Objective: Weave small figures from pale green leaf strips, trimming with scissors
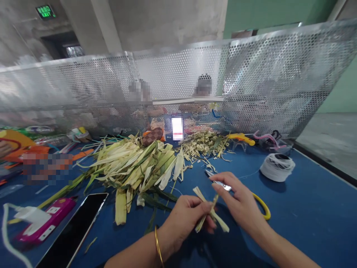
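Note:
My left hand (192, 214) pinches a small bundle of pale corn husk strips (221, 220), crossed over each other between thumb and fingers. Just to the right, my right hand (240, 199) has thumb and forefinger drawn close together near the upper end of one strip. Whatever lies between those fingertips is too small to make out. Beneath the right hand are scissors with yellow handles (263, 206), partly covered by it, their blades pointing away to the left. A thin white thread runs from a spool (277, 167) toward this hand.
A heap of corn husks (134, 163) covers the middle left, with curled scraps (203, 145) behind. A phone (75, 227) and a magenta power strip (47, 219) lie at left. A yellow glue gun (241, 139) lies at the back, before a perforated metal screen (178, 74); people sit beyond.

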The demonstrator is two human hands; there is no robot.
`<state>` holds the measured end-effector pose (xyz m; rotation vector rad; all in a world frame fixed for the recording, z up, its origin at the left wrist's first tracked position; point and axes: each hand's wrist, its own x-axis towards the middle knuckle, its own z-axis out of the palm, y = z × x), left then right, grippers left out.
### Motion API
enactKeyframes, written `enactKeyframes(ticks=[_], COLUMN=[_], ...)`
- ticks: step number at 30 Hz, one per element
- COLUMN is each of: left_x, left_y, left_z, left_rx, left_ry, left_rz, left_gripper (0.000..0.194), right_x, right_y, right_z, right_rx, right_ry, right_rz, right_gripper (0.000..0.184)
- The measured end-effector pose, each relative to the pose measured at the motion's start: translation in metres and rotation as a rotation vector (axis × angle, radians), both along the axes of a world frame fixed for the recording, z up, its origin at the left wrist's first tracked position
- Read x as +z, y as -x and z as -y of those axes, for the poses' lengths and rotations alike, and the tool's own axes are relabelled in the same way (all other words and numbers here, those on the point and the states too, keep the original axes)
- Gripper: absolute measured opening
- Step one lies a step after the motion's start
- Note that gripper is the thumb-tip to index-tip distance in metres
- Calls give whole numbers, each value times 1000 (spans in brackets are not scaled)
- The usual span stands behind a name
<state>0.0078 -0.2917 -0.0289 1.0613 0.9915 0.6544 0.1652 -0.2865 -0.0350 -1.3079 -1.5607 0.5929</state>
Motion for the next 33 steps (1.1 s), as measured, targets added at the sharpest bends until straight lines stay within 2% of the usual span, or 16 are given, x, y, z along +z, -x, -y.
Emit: enactKeyframes(ticks=[3,6,8,10,13,15,18,20,21,24,27,33], left_x=[2,2,2,2,2,1,1,3,5,9,10,5], left_y=[4,8,8,7,6,5,7,8,9,8,6,5], left_z=[-5,-9,-10,-9,-8,-8,-9,-10,-11,-9,-6,-2], left_rx=[97,136,135,124,144,194,248,206,168,91,97,313], left_ry=[-6,-38,-74,-106,-128,-107,-30,-1,-2,-30,2,138], left_rz=[55,61,64,79,99,109,168,232,259,306,313,351], left_gripper=[54,51,46,43,43,42,42,43,41,34,32,44], right_x=[6,8,7,4,1,0,1,3,3,1,-5,-12], right_y=[-9,-6,0,6,9,8,8,9,10,13,16,18], right_z=[3,8,10,12,13,13,14,15,15,15,15,19], right_rx=[-9,163,268,330,327,270,65,-6,10,127,175,159], right_ry=[32,146,141,62,-76,-177,-465,-654,-713,-800,-848,-859], right_rz=[97,231,323,387,471,552,663,709,732,794,803,683], right_gripper=[30,36,31,30,32,32,24,22,24,31,32,31])
